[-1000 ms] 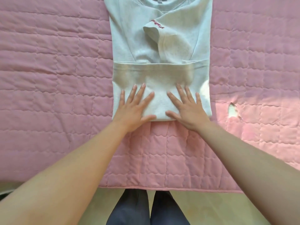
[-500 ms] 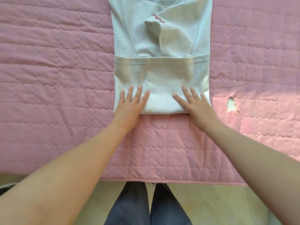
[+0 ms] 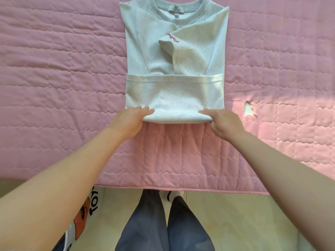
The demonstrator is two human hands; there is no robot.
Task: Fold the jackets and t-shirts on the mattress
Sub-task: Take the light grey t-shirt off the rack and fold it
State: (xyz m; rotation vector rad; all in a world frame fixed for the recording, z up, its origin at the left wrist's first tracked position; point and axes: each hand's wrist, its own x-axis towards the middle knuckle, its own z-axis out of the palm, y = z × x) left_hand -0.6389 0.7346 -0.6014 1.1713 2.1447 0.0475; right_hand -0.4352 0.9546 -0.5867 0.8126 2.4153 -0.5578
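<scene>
A pale grey t-shirt (image 3: 174, 58) lies on the pink quilted mattress (image 3: 63, 69), collar at the far end. Its sides and sleeves are folded inward, and one sleeve with red stitching lies across the chest. The bottom part is folded up into a band. My left hand (image 3: 131, 118) pinches the near left corner of that folded edge. My right hand (image 3: 223, 122) pinches the near right corner, thumb under the cloth. Both corners are lifted slightly off the mattress.
The mattress has a small tear (image 3: 249, 110) to the right of the t-shirt. Its near edge (image 3: 181, 189) runs across the frame, with pale floor below it. My legs in dark trousers (image 3: 163, 223) stand at that edge. A printed cloth (image 3: 85, 214) lies at the lower left.
Both hands slid from flat on top of the folded band outward and back to its near corners, and now grip the edge. The view has shifted to show the collar.
</scene>
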